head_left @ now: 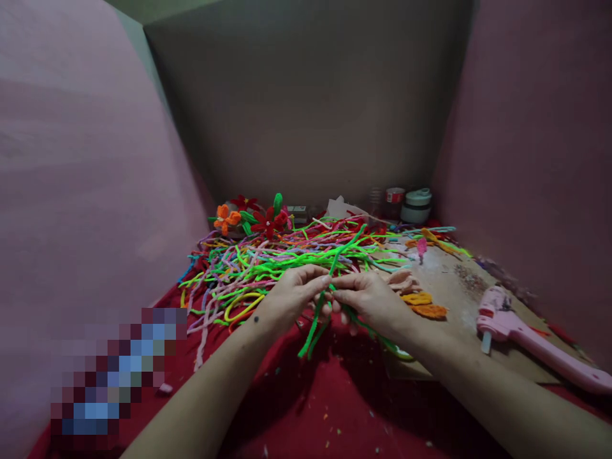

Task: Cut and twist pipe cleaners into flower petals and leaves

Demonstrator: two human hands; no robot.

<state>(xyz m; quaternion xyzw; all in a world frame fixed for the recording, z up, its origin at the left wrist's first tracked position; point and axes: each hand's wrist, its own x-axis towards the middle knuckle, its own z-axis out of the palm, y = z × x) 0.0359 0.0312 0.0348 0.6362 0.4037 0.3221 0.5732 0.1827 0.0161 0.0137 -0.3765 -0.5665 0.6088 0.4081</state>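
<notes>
Both hands meet near the middle of the view, above the red cloth. Pinched in the fingers of my left hand [302, 290] are green pipe cleaners [310, 328], whose ends stick up and hang down past the fingers. My right hand [366, 296] closes on the same green pipe cleaners from the other side, its thumb and index fingertip almost touching the left ones. Where the strands cross, the fingers partly cover them. Just beyond the hands lies a wide heap of loose pipe cleaners [268, 258] in green, pink, purple and other colours.
A pink glue gun [502, 319] rests on a cardboard sheet [459, 319] at the right, near orange petal shapes [428, 311]. Fuzzy flowers [268, 222] stand at the back left. A pale lidded container [415, 207] is at the back right. Walls rise on both sides.
</notes>
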